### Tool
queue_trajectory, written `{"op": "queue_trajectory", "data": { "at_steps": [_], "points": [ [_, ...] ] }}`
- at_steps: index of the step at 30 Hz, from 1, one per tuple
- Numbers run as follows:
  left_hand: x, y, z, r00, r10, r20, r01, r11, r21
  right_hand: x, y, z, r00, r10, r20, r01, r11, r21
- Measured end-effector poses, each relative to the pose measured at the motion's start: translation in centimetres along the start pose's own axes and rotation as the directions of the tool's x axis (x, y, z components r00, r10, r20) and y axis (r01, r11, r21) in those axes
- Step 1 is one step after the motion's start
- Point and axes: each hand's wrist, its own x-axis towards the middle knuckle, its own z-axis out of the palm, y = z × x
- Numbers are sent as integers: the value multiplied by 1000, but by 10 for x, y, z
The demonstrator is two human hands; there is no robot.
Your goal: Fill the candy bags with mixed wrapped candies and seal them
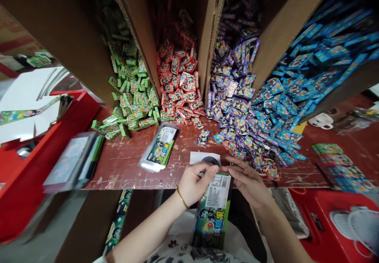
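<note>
A green and black printed package [213, 219] with a white label leans against my body below the table's front edge. My left hand [199, 180], a gold bangle at its wrist, is pinched at the package's top edge; what lies between its fingertips is too small to make out. At the right of the same edge, my right hand [247, 180] has its fingers extended and apart. Just behind the fingertips, a dark roll [211, 160] sits on a white card [195, 157]. Another printed package in a clear tray [161, 148] lies on the red table [121, 164].
Cardboard boxes spill green [133, 101], red [180, 93], purple [233, 93] and blue sachets [284, 97] across the table's back. Stacked clear trays [71, 160] and a red bin [50, 136] stand left. Sachet strips [343, 166] and a red stool [322, 223] are right.
</note>
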Motion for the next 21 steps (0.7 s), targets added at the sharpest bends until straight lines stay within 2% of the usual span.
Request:
{"op": "queue_trajectory", "data": {
  "at_steps": [3,5,8,10,12,14,17,21],
  "points": [
    [-3,-7,8,999,44,-11,-45,997,-64,-9,21,4,967,-211,-145,195,974,-116],
    [-4,-14,13,999,7,-41,-11,993,-119,-12,29,6,940,-294,-176,262,947,-184],
    [-4,-24,18,995,-87,-55,76,981,-177,-4,20,5,908,-389,-155,335,897,-288],
    [-3,-27,18,991,-103,-81,90,984,-154,6,2,5,897,-437,-68,373,831,-412],
    [-2,-27,16,990,-86,-115,74,991,-111,16,-17,7,923,-378,73,360,781,-511],
    [-1,-28,14,988,-83,-133,71,993,-94,22,-31,12,951,-251,180,309,772,-555],
    [-1,-30,13,985,-107,-138,92,990,-110,25,-35,20,958,-180,224,278,774,-569],
    [-2,-30,14,984,-103,-146,87,989,-116,23,-26,22,942,-223,253,332,739,-586]
  ]
}}
